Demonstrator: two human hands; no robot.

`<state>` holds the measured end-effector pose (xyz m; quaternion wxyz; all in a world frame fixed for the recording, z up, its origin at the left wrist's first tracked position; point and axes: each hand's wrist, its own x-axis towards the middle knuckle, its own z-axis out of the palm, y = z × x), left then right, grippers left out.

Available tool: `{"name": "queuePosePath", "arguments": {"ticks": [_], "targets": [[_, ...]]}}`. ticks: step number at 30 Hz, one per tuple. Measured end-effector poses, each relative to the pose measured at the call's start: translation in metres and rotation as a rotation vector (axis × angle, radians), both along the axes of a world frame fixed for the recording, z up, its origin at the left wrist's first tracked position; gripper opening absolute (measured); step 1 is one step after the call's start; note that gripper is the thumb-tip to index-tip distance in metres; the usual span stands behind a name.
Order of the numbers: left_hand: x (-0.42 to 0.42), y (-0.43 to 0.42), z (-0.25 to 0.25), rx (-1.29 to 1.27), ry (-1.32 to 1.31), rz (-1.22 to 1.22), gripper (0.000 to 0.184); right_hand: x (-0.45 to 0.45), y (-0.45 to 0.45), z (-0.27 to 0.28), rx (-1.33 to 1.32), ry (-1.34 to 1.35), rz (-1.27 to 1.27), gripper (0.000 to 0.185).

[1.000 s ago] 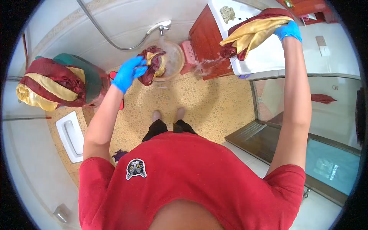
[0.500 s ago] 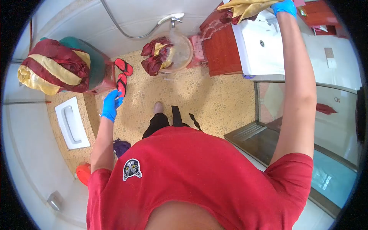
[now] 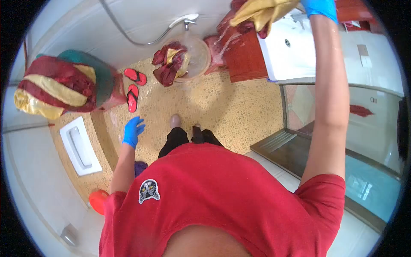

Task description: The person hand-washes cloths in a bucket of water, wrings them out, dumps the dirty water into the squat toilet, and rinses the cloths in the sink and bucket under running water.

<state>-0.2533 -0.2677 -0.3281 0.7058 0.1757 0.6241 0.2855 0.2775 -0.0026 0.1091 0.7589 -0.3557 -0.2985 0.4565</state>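
My right hand, in a blue glove, is raised at the top right edge, where its fingers are partly cut off. It grips a wet yellow and maroon cloth that hangs over the sink's left side, with water running off it. My left hand, also gloved in blue, hovers over the floor below the red flip-flops; its fingers are apart and hold nothing. Another maroon and yellow cloth lies partly in a round basin of water under the tap.
More maroon and yellow cloth is heaped over a green tub at left. A white squat toilet and a red bowl are below it. The white sink sits on a red cabinet; a glass panel stands at right.
The cloth in my right hand has swung left, and water now streams from it. My left hand has moved away from the flip-flops, down and slightly right in the view.
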Motion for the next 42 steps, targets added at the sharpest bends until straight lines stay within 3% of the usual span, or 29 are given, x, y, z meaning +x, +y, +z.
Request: {"name": "queuePosePath", "arguments": {"ticks": [1, 2, 5, 8, 9, 11, 13, 14, 15, 16, 17, 18, 19, 20, 23, 27, 29, 31, 32, 34, 35, 37, 38, 39, 41, 42], "targets": [[-0.002, -0.003, -0.005, -0.022, -0.006, 0.004, 0.040, 0.008, 0.002, -0.002, 0.085, -0.009, 0.059, 0.041], [-0.004, -0.006, -0.008, -0.045, -0.011, 0.008, 0.040, -0.019, -0.011, -0.005, 0.050, -0.009, -0.039, 0.035], [-0.005, -0.016, -0.005, -0.113, 0.051, 0.002, 0.039, -0.006, 0.005, -0.066, 0.034, -0.064, 0.076, 0.022], [-0.008, -0.033, -0.002, -0.154, 0.124, 0.002, 0.038, -0.011, 0.018, -0.156, -0.015, -0.129, 0.055, 0.021], [-0.011, -0.044, 0.000, -0.170, 0.144, 0.028, 0.038, -0.033, 0.015, -0.170, -0.163, -0.064, -0.079, 0.017], [-0.015, -0.061, 0.004, -0.155, 0.131, 0.065, 0.038, -0.051, -0.001, -0.215, -0.399, -0.689, -0.048, 0.039], [-0.022, -0.088, -0.002, -0.183, 0.144, 0.182, 0.038, -0.064, 0.020, -0.305, -0.350, -0.341, -0.079, 0.041], [-0.027, -0.103, -0.008, -0.187, 0.142, 0.233, 0.037, -0.066, 0.023, -0.350, -0.411, -0.501, -0.086, 0.044], [-0.014, -0.107, 0.021, -0.196, 0.194, 0.196, 0.032, -0.068, 0.025, -0.390, -0.469, -0.662, -0.096, 0.049], [-0.005, -0.108, 0.035, -0.177, 0.057, 0.180, 0.028, -0.070, 0.019, -0.419, -0.534, -0.997, -0.038, 0.050], [-0.023, -0.151, 0.003, -0.148, 0.231, 0.271, 0.025, -0.070, 0.011, -0.451, -0.595, -1.334, 0.023, 0.051], [-0.031, -0.171, -0.004, -0.287, 0.289, 0.262, 0.023, -0.070, 0.011, -0.506, -0.624, -1.418, 0.116, 0.049], [-0.008, -0.172, 0.021, -0.314, 0.350, 0.302, 0.023, -0.071, 0.011, -0.556, -0.653, -1.502, 0.209, 0.048], [-0.020, -0.201, 0.009, -0.443, 0.290, 0.351, 0.030, -0.080, 0.006, -0.582, -0.641, -1.565, 0.266, 0.045], [-0.013, -0.243, 0.011, -0.577, 0.272, 0.364, 0.039, -0.115, -0.016, -0.605, -0.772, -1.885, 0.539, 0.043], [0.015, -0.247, 0.015, -0.632, 0.356, 0.325, 0.040, -0.116, -0.020, -0.664, -0.695, -2.094, 0.566, 0.038], [0.022, -0.241, 0.009, -0.667, 0.355, 0.298, 0.041, -0.112, -0.018, -0.693, -0.682, -2.196, 0.450, 0.034], [0.025, -0.232, 0.001, -0.688, 0.363, 0.290, 0.041, -0.110, -0.010, -0.707, -0.671, -2.192, 0.655, 0.031], [0.029, -0.223, 0.000, -0.659, 0.364, 0.304, 0.041, -0.108, -0.005, -0.705, -0.671, -2.199, 0.636, 0.031], [0.034, -0.205, 0.004, -0.620, 0.385, 0.276, 0.041, -0.107, 0.002, -0.694, -0.719, -1.953, 0.834, 0.033], [0.036, -0.189, 0.000, -0.601, 0.385, 0.274, 0.041, -0.108, 0.001, -0.680, -0.714, -1.954, 0.812, 0.033], [0.046, -0.157, -0.008, -0.382, 0.139, 0.292, 0.050, -0.107, -0.019, -0.645, -0.806, -1.951, 0.678, 0.034], [0.061, -0.124, -0.017, -0.359, 0.050, 0.261, 0.055, -0.106, -0.031, -0.636, -0.749, -1.713, 0.397, 0.034], [0.076, -0.082, -0.029, -0.331, -0.037, 0.228, 0.060, -0.099, -0.036, -0.625, -0.750, -1.719, 0.372, 0.034], [0.142, 0.008, -0.024, -0.196, -0.275, 0.187, 0.070, -0.091, -0.043, -0.585, -0.798, -0.656, 0.136, 0.040], [0.177, 0.049, -0.026, -0.176, -0.427, 0.145, 0.075, -0.082, -0.046, -0.561, -0.741, -0.485, 0.102, 0.048]]}}
